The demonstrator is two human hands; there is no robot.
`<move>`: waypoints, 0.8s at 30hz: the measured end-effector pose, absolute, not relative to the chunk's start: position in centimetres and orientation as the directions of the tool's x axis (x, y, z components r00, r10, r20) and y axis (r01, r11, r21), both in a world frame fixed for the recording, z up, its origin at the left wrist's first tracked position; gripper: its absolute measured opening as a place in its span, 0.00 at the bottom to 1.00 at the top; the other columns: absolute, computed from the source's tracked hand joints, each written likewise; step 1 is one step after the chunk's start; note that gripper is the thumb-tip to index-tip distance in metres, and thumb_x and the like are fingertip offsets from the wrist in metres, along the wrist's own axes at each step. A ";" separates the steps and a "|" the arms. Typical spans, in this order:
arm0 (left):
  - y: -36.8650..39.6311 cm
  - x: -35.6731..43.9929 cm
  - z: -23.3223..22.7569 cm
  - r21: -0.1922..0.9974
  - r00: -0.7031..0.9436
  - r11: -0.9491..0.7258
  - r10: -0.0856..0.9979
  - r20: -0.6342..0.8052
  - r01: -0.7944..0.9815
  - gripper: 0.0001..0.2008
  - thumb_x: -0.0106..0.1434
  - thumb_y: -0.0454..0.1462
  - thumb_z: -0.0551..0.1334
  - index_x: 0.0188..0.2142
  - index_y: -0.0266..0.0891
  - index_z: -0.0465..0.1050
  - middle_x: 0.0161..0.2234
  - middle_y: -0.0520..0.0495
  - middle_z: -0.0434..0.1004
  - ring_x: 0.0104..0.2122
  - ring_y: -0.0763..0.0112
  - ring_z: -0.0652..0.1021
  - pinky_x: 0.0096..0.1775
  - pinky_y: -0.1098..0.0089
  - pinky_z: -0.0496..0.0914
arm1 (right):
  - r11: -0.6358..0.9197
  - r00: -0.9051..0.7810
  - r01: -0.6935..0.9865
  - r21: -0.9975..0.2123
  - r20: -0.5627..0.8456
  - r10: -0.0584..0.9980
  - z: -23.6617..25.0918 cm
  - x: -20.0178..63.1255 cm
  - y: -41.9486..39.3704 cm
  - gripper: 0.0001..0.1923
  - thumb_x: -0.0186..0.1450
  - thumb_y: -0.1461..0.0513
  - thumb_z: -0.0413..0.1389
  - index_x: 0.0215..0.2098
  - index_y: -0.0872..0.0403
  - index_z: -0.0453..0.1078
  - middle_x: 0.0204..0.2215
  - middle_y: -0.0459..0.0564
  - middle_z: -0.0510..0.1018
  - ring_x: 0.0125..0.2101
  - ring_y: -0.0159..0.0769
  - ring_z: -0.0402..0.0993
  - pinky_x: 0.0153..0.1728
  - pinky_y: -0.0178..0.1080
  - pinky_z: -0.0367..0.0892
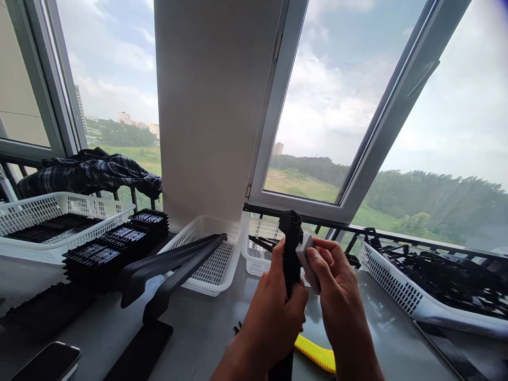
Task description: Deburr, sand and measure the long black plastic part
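**Q:** Gripped how?

**A:** Left hand point(273, 312) is clenched round a long black plastic part point(291, 248), holding it upright above the grey table point(206, 333); right hand point(337, 293) pinches a small grey block point(307, 259) against the part's upper side. The upright hold seems meant to keep that side facing the right hand's fingers.

**Q:** And around them?

**A:** Just below the hands lies a yellow strip point(315, 353). Behind them stands a white basket point(257, 254); a second basket of black parts point(400, 291) sits to the right, both near the hands. To the left, long black pieces point(174, 264) lean out of another basket point(214, 264), beside stacked black trays point(115, 246). A phone point(50, 362) lies at the near left edge.
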State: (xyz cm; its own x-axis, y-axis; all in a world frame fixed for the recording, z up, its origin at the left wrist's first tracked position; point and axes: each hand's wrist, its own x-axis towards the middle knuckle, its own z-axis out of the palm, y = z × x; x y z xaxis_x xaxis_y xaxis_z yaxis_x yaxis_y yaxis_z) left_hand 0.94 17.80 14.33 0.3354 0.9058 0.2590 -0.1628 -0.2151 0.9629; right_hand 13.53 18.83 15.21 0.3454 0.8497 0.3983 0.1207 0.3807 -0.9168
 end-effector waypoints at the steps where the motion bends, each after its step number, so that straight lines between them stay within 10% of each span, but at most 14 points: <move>1: 17.8 1.0 14.3 0.964 0.319 -0.202 0.915 0.248 -0.170 0.35 0.68 0.33 0.57 0.73 0.47 0.52 0.28 0.55 0.73 0.20 0.72 0.72 0.22 0.74 0.71 | 0.374 0.323 0.125 -0.919 0.394 0.860 15.2 13.5 18.7 0.23 0.65 0.42 0.65 0.46 0.49 0.74 0.37 0.49 0.83 0.33 0.39 0.79 0.35 0.39 0.75; 12: 18.0 0.8 14.5 0.951 0.301 -0.199 0.916 0.266 -0.235 0.27 0.68 0.33 0.57 0.66 0.43 0.60 0.27 0.58 0.70 0.20 0.75 0.72 0.22 0.76 0.72 | 0.365 0.256 0.163 -0.917 0.397 0.882 15.8 13.1 17.9 0.20 0.63 0.46 0.67 0.44 0.50 0.75 0.34 0.48 0.82 0.27 0.35 0.73 0.25 0.35 0.69; 24: 17.9 0.8 14.3 0.962 0.430 -0.250 0.861 0.271 -0.107 0.40 0.65 0.30 0.56 0.75 0.49 0.52 0.31 0.56 0.71 0.20 0.76 0.70 0.23 0.76 0.67 | 0.428 0.507 0.018 -0.904 0.377 0.775 15.9 15.5 18.4 0.24 0.58 0.47 0.71 0.45 0.50 0.77 0.38 0.49 0.85 0.37 0.40 0.83 0.37 0.38 0.76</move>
